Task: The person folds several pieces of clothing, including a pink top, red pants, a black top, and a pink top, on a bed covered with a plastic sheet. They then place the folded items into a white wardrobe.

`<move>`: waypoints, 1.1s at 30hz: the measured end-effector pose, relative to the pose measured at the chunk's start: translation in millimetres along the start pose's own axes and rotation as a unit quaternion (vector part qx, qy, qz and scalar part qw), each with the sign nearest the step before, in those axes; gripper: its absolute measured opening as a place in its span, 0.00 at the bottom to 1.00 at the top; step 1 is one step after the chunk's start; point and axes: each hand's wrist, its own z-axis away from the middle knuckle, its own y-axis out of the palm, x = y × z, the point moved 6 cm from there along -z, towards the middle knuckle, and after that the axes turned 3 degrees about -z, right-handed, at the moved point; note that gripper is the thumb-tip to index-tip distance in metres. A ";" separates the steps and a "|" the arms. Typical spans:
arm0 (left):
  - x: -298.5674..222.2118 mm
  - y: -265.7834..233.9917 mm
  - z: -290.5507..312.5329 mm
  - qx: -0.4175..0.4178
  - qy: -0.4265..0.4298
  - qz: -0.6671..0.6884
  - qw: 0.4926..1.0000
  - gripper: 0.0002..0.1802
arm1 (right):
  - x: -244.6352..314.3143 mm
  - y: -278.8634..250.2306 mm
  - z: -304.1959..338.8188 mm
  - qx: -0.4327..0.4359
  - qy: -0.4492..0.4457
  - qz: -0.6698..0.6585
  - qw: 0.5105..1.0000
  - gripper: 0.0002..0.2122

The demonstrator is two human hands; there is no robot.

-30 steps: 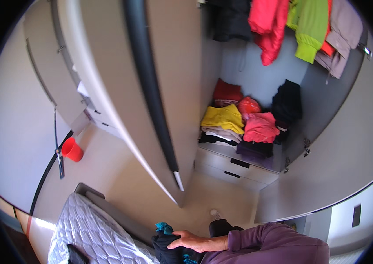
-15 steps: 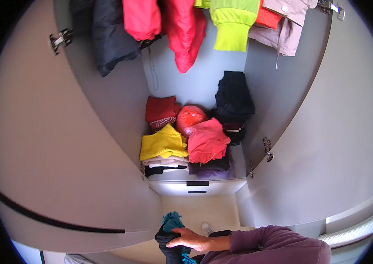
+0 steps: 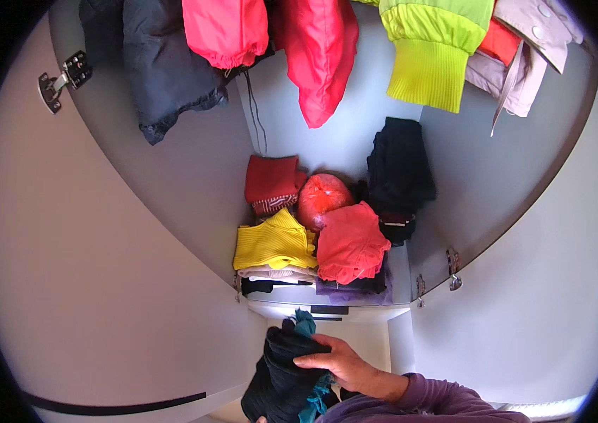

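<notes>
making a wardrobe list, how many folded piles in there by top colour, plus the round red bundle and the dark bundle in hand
Yellow-topped pile: 1
Coral-topped pile: 1
Dark red-topped pile: 1
Black-topped pile: 1
Round red bundle: 1
Dark bundle in right hand: 1
Total: 6

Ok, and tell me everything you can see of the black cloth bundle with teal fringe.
The black cloth bundle looks soft and matte, gathered into a thick, uneven wad, with teal fringed cloth showing at its top and along its right side. It is held up at a tilt in front of the open wardrobe. The right hand grips its upper right part, thumb over the black fabric. What seems a fingertip of the left hand shows at its lower edge. Whether it is one piece, I cannot tell.
</notes>
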 end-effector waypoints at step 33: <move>-344.9 233.5 -298.1 0.152 0.464 -0.132 0.863 0.22 | 393.9 28.8 -243.8 -0.034 -0.301 -0.060 0.951 0.22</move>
